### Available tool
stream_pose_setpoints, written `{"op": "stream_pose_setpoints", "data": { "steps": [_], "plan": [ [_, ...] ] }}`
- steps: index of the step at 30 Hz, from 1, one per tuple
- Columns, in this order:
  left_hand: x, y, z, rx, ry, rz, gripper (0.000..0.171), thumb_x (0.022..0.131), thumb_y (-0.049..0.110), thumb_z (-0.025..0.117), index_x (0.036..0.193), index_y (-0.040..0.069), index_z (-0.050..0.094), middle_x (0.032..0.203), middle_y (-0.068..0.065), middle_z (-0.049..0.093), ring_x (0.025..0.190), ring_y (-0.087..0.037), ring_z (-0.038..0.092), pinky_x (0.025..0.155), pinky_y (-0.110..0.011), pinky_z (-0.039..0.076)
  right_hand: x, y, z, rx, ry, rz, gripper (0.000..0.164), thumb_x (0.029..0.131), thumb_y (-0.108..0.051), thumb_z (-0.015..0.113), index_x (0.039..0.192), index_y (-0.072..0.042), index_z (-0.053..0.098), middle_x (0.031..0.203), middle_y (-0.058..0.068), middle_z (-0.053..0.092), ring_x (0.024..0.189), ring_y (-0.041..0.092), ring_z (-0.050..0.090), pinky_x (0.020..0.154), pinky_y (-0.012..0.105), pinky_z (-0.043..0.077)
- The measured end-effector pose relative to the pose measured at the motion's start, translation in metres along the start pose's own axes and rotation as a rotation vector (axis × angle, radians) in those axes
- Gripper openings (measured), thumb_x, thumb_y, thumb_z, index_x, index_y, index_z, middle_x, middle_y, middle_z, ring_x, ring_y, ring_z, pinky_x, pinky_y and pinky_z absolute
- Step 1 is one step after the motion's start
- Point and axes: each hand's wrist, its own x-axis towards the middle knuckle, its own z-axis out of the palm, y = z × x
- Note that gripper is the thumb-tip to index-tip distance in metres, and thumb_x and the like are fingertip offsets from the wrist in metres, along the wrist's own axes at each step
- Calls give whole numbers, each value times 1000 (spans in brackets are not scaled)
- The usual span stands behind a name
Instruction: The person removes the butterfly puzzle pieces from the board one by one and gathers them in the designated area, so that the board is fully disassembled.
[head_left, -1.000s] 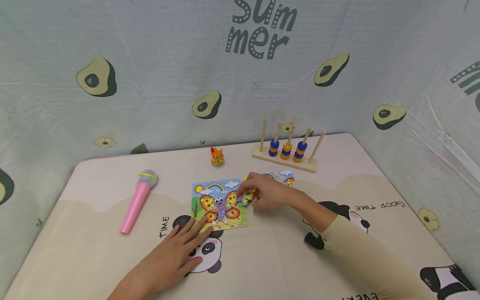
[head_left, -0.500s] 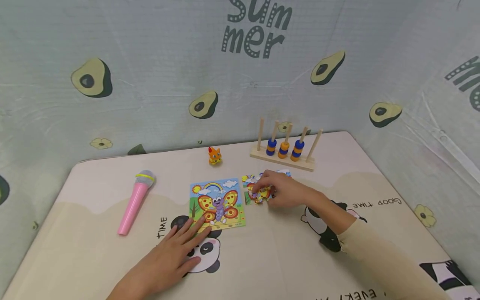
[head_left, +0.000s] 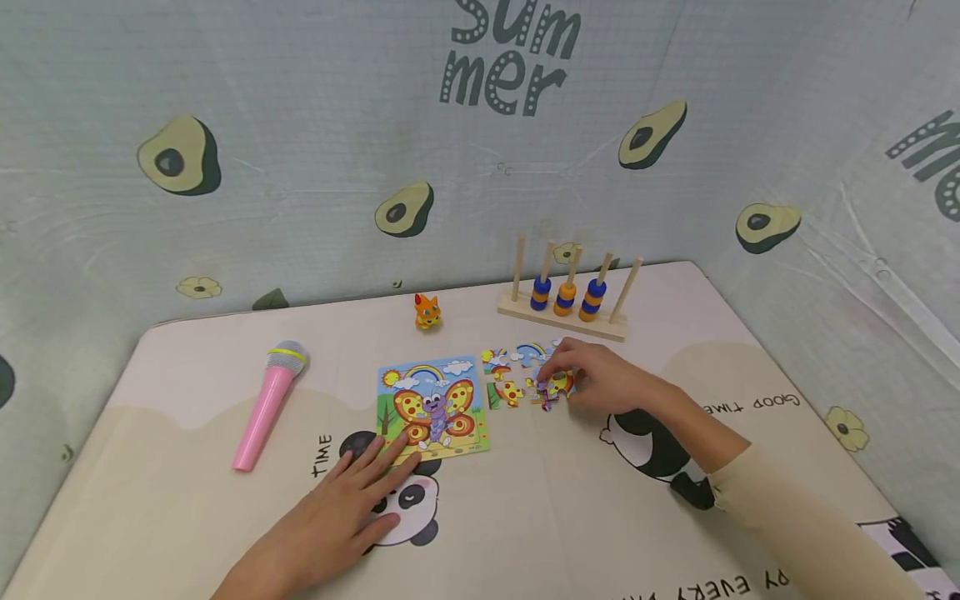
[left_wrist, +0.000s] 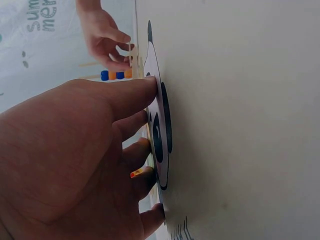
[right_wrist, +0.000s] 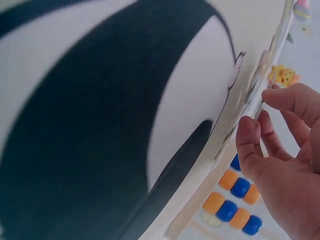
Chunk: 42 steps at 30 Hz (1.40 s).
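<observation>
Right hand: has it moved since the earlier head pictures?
Yes: in the head view, the right hand has moved rightward, away from the butterfly picture.

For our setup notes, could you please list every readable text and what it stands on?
"Summer": back wall
"TIME": tablecloth, left
"GOOD TIME": tablecloth, right, upside down
"PY EVERY": tablecloth, front, upside down, cut off
Right wall lettering: cut off, unreadable
Butterfly board print: too small

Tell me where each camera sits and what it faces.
Head: on the head, facing forward and down at puzzle pieces; left hand and right hand show.
Left wrist: on that wrist, facing across the tabletop; left hand close, right hand beyond.
Right wrist: on that wrist, facing tabletop and bead rack; right hand shows.
Head and right wrist share the orange toy.
</observation>
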Motion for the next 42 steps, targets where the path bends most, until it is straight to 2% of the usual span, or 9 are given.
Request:
{"op": "stream_pose_setpoints", "data": {
  "steps": [8,16,20,23,42],
  "plan": [
    [0,0,-1,2,0,-4,64,105,41,60,163,25,38,173,0,28,157,-38,30,121,-65,31,-13,12,-8,-12,30,6,48,78,12,68,117,-16,77,114,2,64,97,18,59,78,28,56],
    [-1,0,-2,-10,-12,-24,65,104,42,60,163,27,37,173,3,26,159,-35,27,123,-63,28,-16,18,-10,-39,10,29,47,77,12,68,112,-18,76,119,3,65,98,19,56,77,29,51],
    [0,-1,-1,4,-6,-9,65,105,43,59,163,26,37,173,1,27,158,-36,29,122,-64,29,-17,17,-10,-53,7,33,45,77,12,68,111,-17,76,118,4,65,97,20,55,77,30,49],
    [0,-2,1,19,6,13,64,105,43,58,163,24,38,173,-2,29,157,-39,31,120,-65,32,-17,14,-11,-77,6,39,45,77,12,67,110,-17,76,118,4,65,98,20,55,79,31,47],
    [-1,-1,1,8,3,4,65,105,44,59,163,25,38,172,-1,30,157,-38,31,120,-66,31,-18,13,-7,-155,12,44,43,81,7,68,111,-22,78,125,6,66,117,28,60,95,48,52]
  ]
}}
